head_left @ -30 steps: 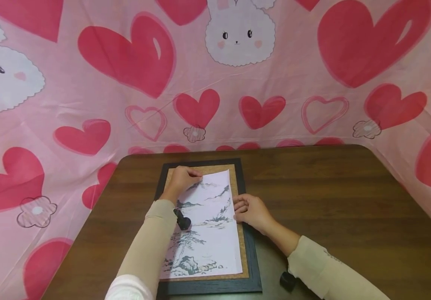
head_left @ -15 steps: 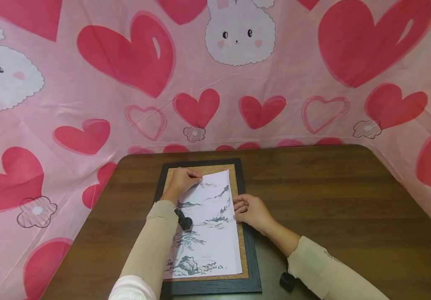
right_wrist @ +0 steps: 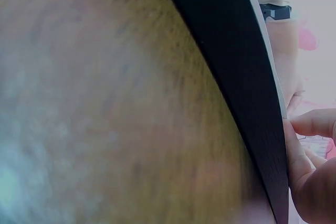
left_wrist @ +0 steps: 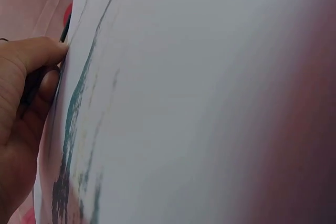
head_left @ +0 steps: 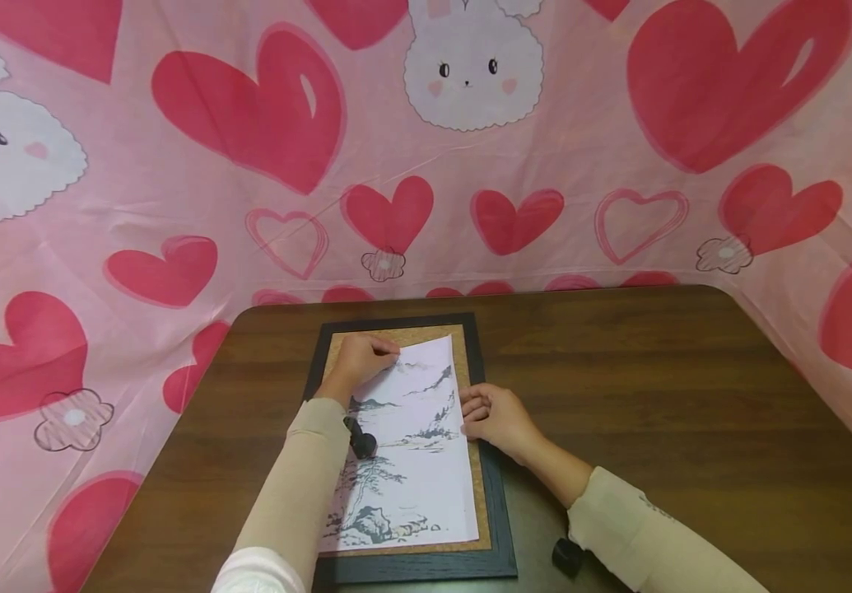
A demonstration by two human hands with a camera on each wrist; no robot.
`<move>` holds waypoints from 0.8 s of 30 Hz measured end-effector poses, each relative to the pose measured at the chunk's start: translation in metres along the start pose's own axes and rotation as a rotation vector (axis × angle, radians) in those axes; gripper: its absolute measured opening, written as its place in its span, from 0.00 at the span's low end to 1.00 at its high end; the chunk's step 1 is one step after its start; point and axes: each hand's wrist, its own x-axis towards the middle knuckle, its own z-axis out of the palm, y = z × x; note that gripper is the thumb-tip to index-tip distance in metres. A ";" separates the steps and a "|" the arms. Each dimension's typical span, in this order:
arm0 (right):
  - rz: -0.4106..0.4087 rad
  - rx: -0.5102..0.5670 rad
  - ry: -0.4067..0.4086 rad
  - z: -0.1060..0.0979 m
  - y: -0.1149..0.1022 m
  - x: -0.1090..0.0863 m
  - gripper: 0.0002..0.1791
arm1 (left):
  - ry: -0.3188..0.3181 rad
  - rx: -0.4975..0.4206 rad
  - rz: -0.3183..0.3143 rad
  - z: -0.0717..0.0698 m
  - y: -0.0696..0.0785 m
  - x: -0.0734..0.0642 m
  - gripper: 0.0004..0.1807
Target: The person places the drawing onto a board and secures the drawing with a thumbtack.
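A sheet of white paper [head_left: 426, 486] printed with an ink landscape of hills, a tree and rocks lies over a cork-coloured panel [head_left: 414, 336] bordered by a black frame [head_left: 497, 511]. At the sheet's top edge, my left hand [head_left: 359, 361] pinches the paper near its left part. The left wrist view shows that thumb and fingers [left_wrist: 48, 85] at the edge, the print filling most of the picture. Halfway up the right side, my right hand [head_left: 498, 418] grips the paper's edge between thumb and fingers, over the frame's right bar. My left forearm hides the sheet's left side.
The frame lies on a dark brown wooden table [head_left: 655, 395] with rounded back corners. Behind and beside it hangs a pink cloth [head_left: 514, 156] patterned with hearts and rabbits. A small black device [head_left: 361, 441] is worn on the left wrist, another black device [head_left: 567, 557] on the right.
My left hand has dipped very slightly toward me at the paper's top edge. The right hand, the paper and the frame look almost unmoved.
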 end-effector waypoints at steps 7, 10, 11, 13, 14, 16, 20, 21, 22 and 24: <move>-0.011 0.012 0.001 0.000 0.003 0.000 0.25 | 0.001 0.003 0.070 0.000 -0.005 0.000 0.04; -0.013 0.011 0.008 0.000 0.004 0.001 0.25 | 0.002 0.018 0.109 0.001 -0.007 0.001 0.05; -0.016 0.010 0.009 0.000 0.003 0.000 0.25 | 0.001 0.029 0.118 0.001 -0.007 0.001 0.06; -0.023 0.010 0.005 0.000 0.002 0.000 0.25 | 0.006 0.060 0.156 0.001 -0.006 0.001 0.07; -0.020 0.011 0.002 0.000 -0.003 -0.003 0.25 | 0.007 0.075 0.166 0.001 -0.006 0.001 0.07; -0.022 0.012 -0.001 0.000 -0.004 -0.003 0.25 | 0.006 0.106 0.185 0.001 -0.005 0.001 0.07; -0.021 0.012 0.005 0.000 -0.004 -0.003 0.25 | -0.013 0.127 0.193 -0.001 -0.003 0.000 0.07; -0.018 0.012 0.009 0.001 0.001 -0.001 0.25 | -0.020 0.121 0.187 -0.001 -0.004 0.000 0.07; -0.016 0.013 0.009 0.001 0.002 -0.001 0.25 | -0.025 0.110 0.175 -0.001 -0.004 -0.001 0.07; -0.013 0.013 0.007 0.001 0.002 -0.001 0.25 | -0.032 0.082 0.144 -0.002 -0.005 -0.002 0.08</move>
